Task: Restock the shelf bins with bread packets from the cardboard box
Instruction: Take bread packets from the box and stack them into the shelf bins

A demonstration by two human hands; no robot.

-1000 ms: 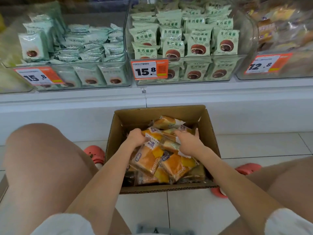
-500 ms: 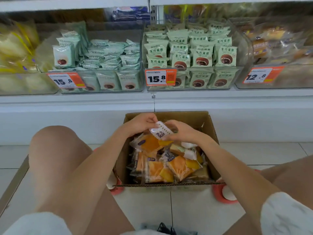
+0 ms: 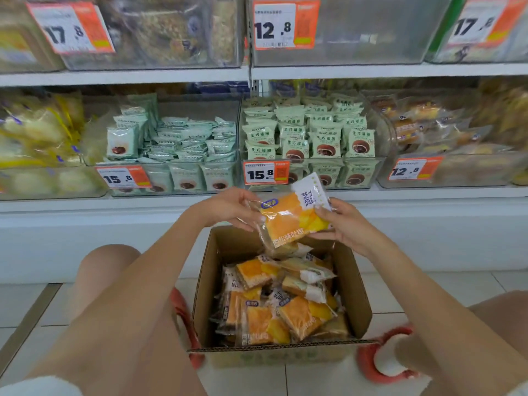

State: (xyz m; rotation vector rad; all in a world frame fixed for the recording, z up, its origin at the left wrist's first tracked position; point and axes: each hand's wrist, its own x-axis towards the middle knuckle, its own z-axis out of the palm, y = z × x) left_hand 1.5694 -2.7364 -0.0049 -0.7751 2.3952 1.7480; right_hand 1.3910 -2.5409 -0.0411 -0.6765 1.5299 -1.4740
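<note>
An open cardboard box (image 3: 353,287) stands on the floor between my knees, holding several orange and yellow bread packets (image 3: 285,307). Above the box's far edge I hold up a stack of bread packets (image 3: 288,221). My left hand (image 3: 228,207) pinches the stack's left end and my right hand (image 3: 343,221) grips its right end. The stack hangs just below the front of the lower shelf's clear bins (image 3: 445,172).
The lower shelf holds clear bins of green packets (image 3: 308,138) and pale green packets (image 3: 177,144), a yellow-packet bin (image 3: 37,138) at left and a bread bin at right. Upper bins (image 3: 343,32) carry price tags. Red slippers (image 3: 385,364) flank the box on the tiled floor.
Both hands have lifted packets out of the box, from among the pile up to shelf-edge height. The view has tilted upward, bringing the upper shelf into sight.
</note>
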